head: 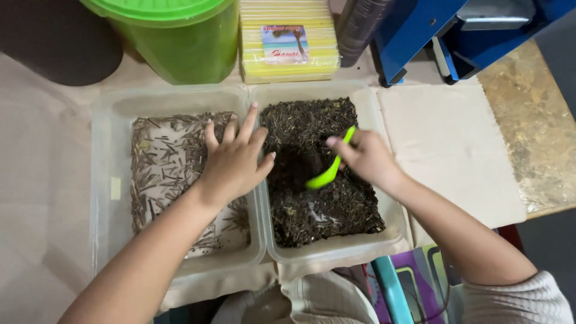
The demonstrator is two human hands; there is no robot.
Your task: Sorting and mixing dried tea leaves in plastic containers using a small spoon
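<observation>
2 clear plastic tubs side by side on the surface. Left tub point(108, 180) holds thin dark stalks, thinly scattered; right tub point(393, 216) holds dark crumbly loose leaf material point(324, 210), fairly full.

Left hand point(234, 162) rests palm down over the shared rims of the 2 tubs, fingers point(247, 123) spread, tips over the stalks point(162, 156). It grips nothing.

Right hand point(369, 157) pinches the handle of a green plastic spoon point(327, 174), fingers closed around it; the bowl sits low in the dark material near the tub's middle.

Step in hand, as I judge it: scooping or stirring the dark material. The next move likely calls for a level lift so nothing spills over the rim.

Room: tub walls hem the spoon on all sides. A green lidded bucket point(180, 36) and a yellow stack point(288, 39) stand just beyond the far rims. Bare cardboard point(450, 144) lies right of the tubs, offering open space there.
</observation>
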